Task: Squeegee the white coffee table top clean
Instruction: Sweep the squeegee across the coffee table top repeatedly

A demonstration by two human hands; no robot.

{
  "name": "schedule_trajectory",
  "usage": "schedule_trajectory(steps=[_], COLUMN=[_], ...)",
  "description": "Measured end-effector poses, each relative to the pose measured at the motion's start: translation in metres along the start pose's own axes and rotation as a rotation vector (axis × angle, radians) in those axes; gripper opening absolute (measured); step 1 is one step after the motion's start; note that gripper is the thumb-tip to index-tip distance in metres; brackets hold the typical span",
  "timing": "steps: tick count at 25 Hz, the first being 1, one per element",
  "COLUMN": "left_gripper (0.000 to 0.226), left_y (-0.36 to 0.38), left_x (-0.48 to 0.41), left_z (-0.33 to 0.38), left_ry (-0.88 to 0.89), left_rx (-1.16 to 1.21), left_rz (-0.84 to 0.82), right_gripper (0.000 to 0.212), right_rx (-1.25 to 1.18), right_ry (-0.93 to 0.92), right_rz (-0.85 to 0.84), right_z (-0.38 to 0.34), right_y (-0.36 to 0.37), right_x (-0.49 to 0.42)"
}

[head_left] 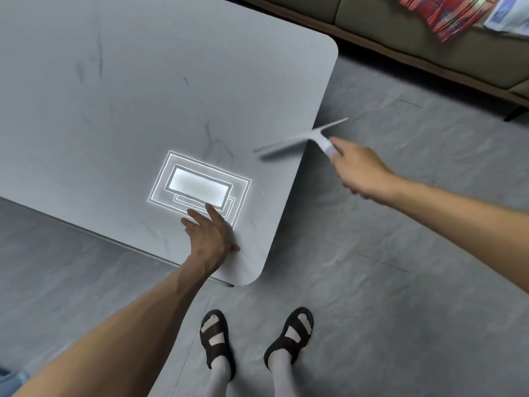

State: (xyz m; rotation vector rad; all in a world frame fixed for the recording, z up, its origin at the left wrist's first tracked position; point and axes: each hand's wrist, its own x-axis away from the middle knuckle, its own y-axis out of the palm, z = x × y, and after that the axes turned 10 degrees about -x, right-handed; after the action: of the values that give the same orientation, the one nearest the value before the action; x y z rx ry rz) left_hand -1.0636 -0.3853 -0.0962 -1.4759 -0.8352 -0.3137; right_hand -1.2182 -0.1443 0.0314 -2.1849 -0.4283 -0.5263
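Right hand (360, 170) has its fingers wrapped round the handle of the squeegee (289, 143), mid-right of frame. The blade lies across the right edge of the white worktop (143, 81), one end over the top and the other hanging out past the edge above the floor (386, 282). It is motion-blurred, so can't tell if the rubber touches the surface. Left hand (210, 236) lies flat on the worktop near the lower corner, fingers straight and relaxed, holding nothing, just below a bright light reflection (200, 187). Progress: hard to judge. Dark thin streaks show upper left and centre, could be veining or grime, and no water or wipe lines are visible. Blade sits at the very edge, so this reads as the end or start of a stroke; most of the top, up and left, likely left to do. Room: worktop carries nothing but the hand, rounded corners lower centre and upper right. Open floor on the right side, sofa (400, 47) well apart at upper right, feet (252, 336) near the lower corner.
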Motion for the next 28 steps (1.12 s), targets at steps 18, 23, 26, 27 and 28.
schedule_trajectory(steps=[18, 23, 26, 27, 28], left_gripper=[0.042, 0.031, 0.033, 0.035, 0.037], left_y=[0.004, -0.003, -0.005, -0.005, -0.006], left_x=[0.034, 0.037, 0.039, 0.038, 0.039], left_z=[-0.063, -0.058, -0.075, -0.084, -0.093], left_ry=[-0.016, -0.094, -0.258, -0.324, -0.374], left_rx=[0.372, 0.517, 0.631, 0.654, 0.673], left_rz=[0.222, 0.294, 0.343, 0.359, 0.36], right_gripper=[0.039, 0.039, 0.044, 0.042, 0.039], right_rx=[0.459, 0.56, 0.478, 0.461, 0.44], right_ry=[-0.152, -0.269, -0.46, -0.506, -0.545], right_rz=[-0.204, -0.133, -0.282, -0.362, -0.437], right_z=[0.079, 0.074, 0.02, -0.001, -0.022], right_y=[0.019, -0.001, 0.07, 0.099, 0.126], right_x=[0.042, 0.058, 0.052, 0.048, 0.045])
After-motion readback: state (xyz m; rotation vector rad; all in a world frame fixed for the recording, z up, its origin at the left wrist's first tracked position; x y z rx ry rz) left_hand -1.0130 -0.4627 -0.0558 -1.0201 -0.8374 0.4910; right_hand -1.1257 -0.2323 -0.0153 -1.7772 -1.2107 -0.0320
